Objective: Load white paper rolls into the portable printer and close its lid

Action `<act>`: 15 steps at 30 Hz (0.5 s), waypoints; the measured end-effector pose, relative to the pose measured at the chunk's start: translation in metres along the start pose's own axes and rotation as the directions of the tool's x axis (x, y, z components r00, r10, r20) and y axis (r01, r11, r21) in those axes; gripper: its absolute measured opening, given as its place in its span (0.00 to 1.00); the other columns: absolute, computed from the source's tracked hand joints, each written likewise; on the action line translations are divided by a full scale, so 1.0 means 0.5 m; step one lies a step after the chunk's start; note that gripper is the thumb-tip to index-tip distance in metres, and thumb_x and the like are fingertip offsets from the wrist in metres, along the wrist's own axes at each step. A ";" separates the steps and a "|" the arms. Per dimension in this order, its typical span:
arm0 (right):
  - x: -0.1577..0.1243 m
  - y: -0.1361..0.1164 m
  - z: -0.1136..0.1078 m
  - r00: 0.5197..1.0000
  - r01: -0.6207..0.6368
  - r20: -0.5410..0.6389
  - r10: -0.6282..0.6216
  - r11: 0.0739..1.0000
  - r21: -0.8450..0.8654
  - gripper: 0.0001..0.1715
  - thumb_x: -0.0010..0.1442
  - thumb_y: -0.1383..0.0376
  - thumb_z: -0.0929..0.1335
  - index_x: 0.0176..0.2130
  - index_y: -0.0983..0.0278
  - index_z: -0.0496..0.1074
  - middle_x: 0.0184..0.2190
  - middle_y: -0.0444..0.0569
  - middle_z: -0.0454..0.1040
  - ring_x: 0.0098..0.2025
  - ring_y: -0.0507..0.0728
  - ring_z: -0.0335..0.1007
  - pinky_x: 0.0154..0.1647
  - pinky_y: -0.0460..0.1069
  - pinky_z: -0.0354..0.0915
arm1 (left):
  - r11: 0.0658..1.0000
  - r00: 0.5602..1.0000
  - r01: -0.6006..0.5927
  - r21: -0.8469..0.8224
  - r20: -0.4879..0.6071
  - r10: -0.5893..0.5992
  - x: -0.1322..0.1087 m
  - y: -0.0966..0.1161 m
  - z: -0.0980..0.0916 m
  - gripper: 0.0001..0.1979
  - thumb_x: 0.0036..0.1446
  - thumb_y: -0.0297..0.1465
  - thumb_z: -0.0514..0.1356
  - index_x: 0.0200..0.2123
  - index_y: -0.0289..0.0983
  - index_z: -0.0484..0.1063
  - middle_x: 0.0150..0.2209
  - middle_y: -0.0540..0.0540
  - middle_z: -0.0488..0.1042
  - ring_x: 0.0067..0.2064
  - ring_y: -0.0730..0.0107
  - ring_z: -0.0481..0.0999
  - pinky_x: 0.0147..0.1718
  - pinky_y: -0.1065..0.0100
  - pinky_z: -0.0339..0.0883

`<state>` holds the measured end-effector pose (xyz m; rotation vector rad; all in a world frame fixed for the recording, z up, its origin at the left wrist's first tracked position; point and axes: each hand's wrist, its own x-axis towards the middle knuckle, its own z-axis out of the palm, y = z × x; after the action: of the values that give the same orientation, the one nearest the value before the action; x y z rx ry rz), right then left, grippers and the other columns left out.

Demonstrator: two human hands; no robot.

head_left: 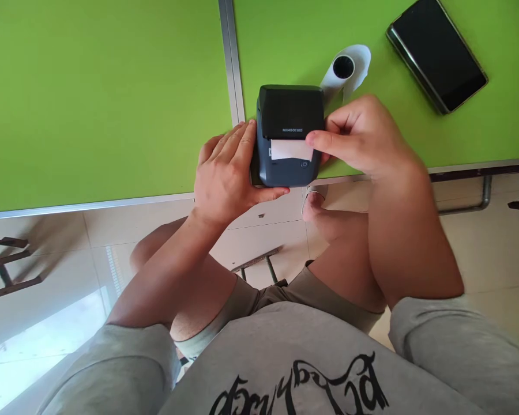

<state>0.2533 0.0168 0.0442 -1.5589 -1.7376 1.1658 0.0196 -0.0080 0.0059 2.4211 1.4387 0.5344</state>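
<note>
A dark label printer with its lid down rests near the front edge of the green table. White label paper sticks out of the slot below the lid. My left hand braces the printer's left side, fingers flat along it and thumb across its front edge. At the other side, my right hand has its thumb on the right end of the paper, the other fingers curled in beside the printer. Part of its grip is hidden behind the thumb.
Behind the printer stands a white paper roll with a dark core and a loose end. A black phone lies on a dark block-like thing at the back right. A metal seam divides the green tabletop.
</note>
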 end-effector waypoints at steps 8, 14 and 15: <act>0.027 -0.065 -0.008 0.912 0.292 -0.268 -0.311 0.950 -0.108 0.23 0.55 0.71 0.71 0.15 0.62 0.61 0.11 0.38 0.61 0.15 0.46 0.55 0.20 0.49 0.46 | 0.999 1.000 -0.001 0.051 0.020 -0.001 -0.001 -0.005 0.008 0.62 0.47 0.74 0.43 0.68 0.29 0.59 0.64 0.29 0.67 0.67 0.39 0.66 0.66 0.50 0.55; 0.050 -0.070 0.007 0.808 0.363 -0.451 -0.380 0.923 -0.128 0.17 0.59 0.66 0.68 0.20 0.61 0.65 0.18 0.44 0.71 0.20 0.51 0.69 0.20 0.51 0.48 | 0.998 1.000 -0.006 0.063 0.013 0.005 -0.002 -0.002 0.005 0.59 0.50 0.73 0.40 0.67 0.31 0.60 0.64 0.31 0.68 0.67 0.44 0.66 0.66 0.53 0.56; 0.049 -0.075 0.007 0.854 0.306 -0.387 -0.347 0.937 -0.166 0.17 0.60 0.64 0.68 0.20 0.62 0.66 0.20 0.45 0.72 0.21 0.51 0.68 0.22 0.51 0.48 | 0.998 1.000 -0.009 0.063 0.013 0.008 -0.002 -0.002 0.003 0.59 0.51 0.73 0.40 0.67 0.31 0.61 0.64 0.31 0.68 0.67 0.45 0.67 0.66 0.54 0.56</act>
<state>0.2264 0.0408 0.0707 -1.3673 -1.6994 0.5413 0.0193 -0.0084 0.0038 2.4759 1.4618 0.4817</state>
